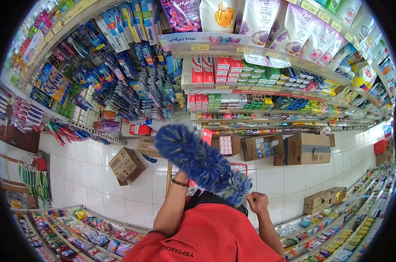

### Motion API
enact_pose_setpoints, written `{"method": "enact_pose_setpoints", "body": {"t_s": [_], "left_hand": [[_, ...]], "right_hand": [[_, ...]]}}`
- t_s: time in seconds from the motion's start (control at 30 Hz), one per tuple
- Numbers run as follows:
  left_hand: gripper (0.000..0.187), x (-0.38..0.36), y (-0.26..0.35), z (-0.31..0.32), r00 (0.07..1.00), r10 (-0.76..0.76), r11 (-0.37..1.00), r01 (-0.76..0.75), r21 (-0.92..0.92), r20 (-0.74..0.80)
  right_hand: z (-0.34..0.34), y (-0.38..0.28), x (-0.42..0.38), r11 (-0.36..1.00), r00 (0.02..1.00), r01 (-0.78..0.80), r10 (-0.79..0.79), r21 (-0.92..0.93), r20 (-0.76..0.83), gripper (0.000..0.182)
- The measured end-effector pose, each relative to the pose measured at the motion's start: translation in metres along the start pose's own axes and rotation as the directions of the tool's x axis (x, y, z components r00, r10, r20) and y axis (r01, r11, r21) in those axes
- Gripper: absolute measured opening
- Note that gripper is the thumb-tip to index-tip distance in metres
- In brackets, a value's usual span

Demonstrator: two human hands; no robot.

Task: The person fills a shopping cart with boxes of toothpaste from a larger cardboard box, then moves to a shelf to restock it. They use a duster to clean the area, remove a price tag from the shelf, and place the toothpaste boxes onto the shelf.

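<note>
A fluffy blue feather-style duster [202, 162] stretches diagonally across the middle of the view, in front of my red shirt. My right hand [259, 203] is closed round its handle at the lower right end. My left hand [182, 177] is mostly behind the duster's blue fibres, with the wrist and a dark bracelet showing; its fingers are hidden. The duster's far end reaches up toward the toothpaste boxes [222, 70] on the shelf and the hanging toothbrush packs [152, 94].
Ahead, shelves carry pouches [261, 19] and a price rail [200, 47]. On the tiled floor stand an upright carton [126, 166], an open carton [263, 147] and a larger carton [308, 149]. Stocked shelves [93, 238] lie behind me on both sides.
</note>
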State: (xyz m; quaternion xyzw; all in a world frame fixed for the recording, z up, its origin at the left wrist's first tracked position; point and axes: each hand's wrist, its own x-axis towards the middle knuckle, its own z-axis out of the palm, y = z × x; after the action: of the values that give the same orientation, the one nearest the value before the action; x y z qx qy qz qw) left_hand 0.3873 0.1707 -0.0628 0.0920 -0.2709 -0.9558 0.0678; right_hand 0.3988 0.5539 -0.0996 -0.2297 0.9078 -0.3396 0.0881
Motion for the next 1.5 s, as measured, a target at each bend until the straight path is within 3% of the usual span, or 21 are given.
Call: {"method": "enact_pose_setpoints", "body": {"t_s": [0.03, 0.1, 0.13, 0.23, 0.33, 0.37, 0.5, 0.6, 0.7, 0.77, 0.83, 0.9, 0.93, 0.97, 1.03, 1.07, 1.1, 1.3, 1.37, 1.43, 1.5], "left_hand": [[0.046, 0.002, -0.022, -0.021, 0.986, 0.036, 0.924, 0.030, 0.381, -0.165], [0.049, -0.003, -0.005, -0.011, 0.891, -0.243, 0.768, 0.419, 0.484, -0.384], [0.053, -0.006, 0.005, 0.020, 0.815, -0.375, 0.786, 0.532, 0.313, -0.442], [0.055, -0.006, -0.003, 0.003, 0.877, -0.398, 0.867, 0.456, 0.203, -0.268], [0.053, -0.001, -0.011, -0.030, 0.868, -0.292, 0.913, 0.378, 0.153, -0.403], [0.055, 0.022, -0.053, -0.092, 0.866, -0.005, 0.975, 0.115, 0.190, -0.500], [0.059, 0.009, -0.018, -0.042, 0.878, -0.114, 0.867, 0.316, 0.385, -0.464], [0.064, -0.002, 0.003, -0.005, 0.859, -0.237, 0.675, 0.482, 0.558, -0.454], [0.075, -0.006, -0.004, -0.003, 0.911, -0.347, 0.870, 0.401, 0.286, -0.221], [0.071, -0.007, 0.007, 0.012, 0.882, -0.305, 0.835, 0.429, 0.345, -0.359], [0.051, -0.004, -0.012, -0.010, 0.853, -0.068, 0.838, 0.330, 0.435, -0.517], [0.037, -0.007, -0.020, -0.048, 0.975, 0.145, 0.973, -0.171, 0.155, 0.166], [0.037, -0.006, -0.022, -0.049, 0.974, 0.142, 0.973, -0.170, 0.155, 0.177], [0.037, -0.006, -0.026, -0.050, 0.972, 0.197, 0.850, -0.234, 0.471, 0.127], [0.036, -0.005, -0.032, -0.054, 0.936, 0.338, 0.337, -0.219, 0.916, 0.099], [0.034, -0.011, 0.012, -0.005, 0.912, -0.258, 0.567, 0.411, 0.714, -0.320], [0.031, -0.013, 0.012, -0.012, 0.908, -0.394, 0.717, 0.402, 0.569, -0.145], [0.034, -0.022, 0.013, 0.009, 0.955, -0.289, 0.957, 0.288, 0.029, 0.068], [0.043, -0.014, 0.003, -0.008, 0.955, -0.195, 0.919, 0.258, 0.300, -0.223], [0.048, -0.009, -0.006, -0.040, 0.971, -0.164, 0.846, 0.229, 0.481, -0.175], [0.047, -0.016, 0.000, -0.021, 0.998, 0.021, 0.673, -0.053, 0.738, 0.053]], "right_hand": [[0.004, 0.003, 0.003, 0.997, 0.999, -0.031, 0.031, -0.068, -0.010, 0.039], [0.014, 0.001, 0.013, 0.998, 0.998, -0.039, 0.036, -0.057, -0.047, 0.040], [0.019, -0.001, 0.019, 0.988, 0.983, -0.150, 0.144, -0.048, -0.110, 0.040], [0.022, -0.003, 0.024, 0.958, 0.939, -0.288, 0.283, 0.002, -0.198, 0.043], [0.011, 0.000, 0.008, 0.987, 0.992, -0.051, 0.068, 0.153, -0.110, 0.043], [0.006, -0.006, 0.005, 0.987, 0.992, -0.046, 0.063, 0.152, -0.107, 0.043], [0.005, -0.010, 0.003, 0.996, 0.996, 0.087, -0.087, 0.000, 0.023, 0.042], [0.018, -0.001, 0.015, 0.964, 0.967, -0.245, 0.235, -0.106, -0.101, 0.045], [0.015, 0.004, 0.022, 0.935, 0.917, -0.355, 0.349, 0.007, -0.193, 0.048], [0.012, 0.012, 0.008, 0.952, 0.940, -0.303, 0.304, 0.027, -0.153, 0.047], [0.004, 0.009, -0.001, 1.000, 0.995, -0.012, 0.012, 0.007, -0.102, 0.045], [0.000, -0.001, 0.000, 0.999, 0.998, 0.034, -0.034, 0.000, -0.049, 0.041], [0.000, -0.008, 0.005, 0.997, 0.997, 0.073, -0.073, -0.022, -0.036, 0.039], [0.000, -0.012, 0.006, 0.993, 0.994, 0.106, -0.107, -0.046, -0.021, 0.037], [0.014, -0.004, 0.009, 0.998, 0.999, 0.027, -0.028, -0.061, -0.027, 0.036], [0.022, 0.002, 0.013, 0.994, 0.989, -0.094, 0.088, -0.047, -0.119, 0.036], [0.026, 0.004, 0.018, 0.978, 0.959, -0.206, 0.197, -0.022, -0.205, 0.037], [0.019, 0.016, 0.010, 0.936, 0.892, -0.338, 0.353, 0.101, -0.282, 0.049], [0.018, 0.024, -0.005, 0.978, 0.954, -0.124, 0.164, 0.168, -0.249, 0.049], [0.009, 0.022, -0.012, 0.991, 0.973, -0.052, 0.078, 0.124, -0.216, 0.044], [0.000, 0.014, -0.012, 1.000, 0.997, -0.019, 0.018, -0.017, -0.077, 0.040]]}}
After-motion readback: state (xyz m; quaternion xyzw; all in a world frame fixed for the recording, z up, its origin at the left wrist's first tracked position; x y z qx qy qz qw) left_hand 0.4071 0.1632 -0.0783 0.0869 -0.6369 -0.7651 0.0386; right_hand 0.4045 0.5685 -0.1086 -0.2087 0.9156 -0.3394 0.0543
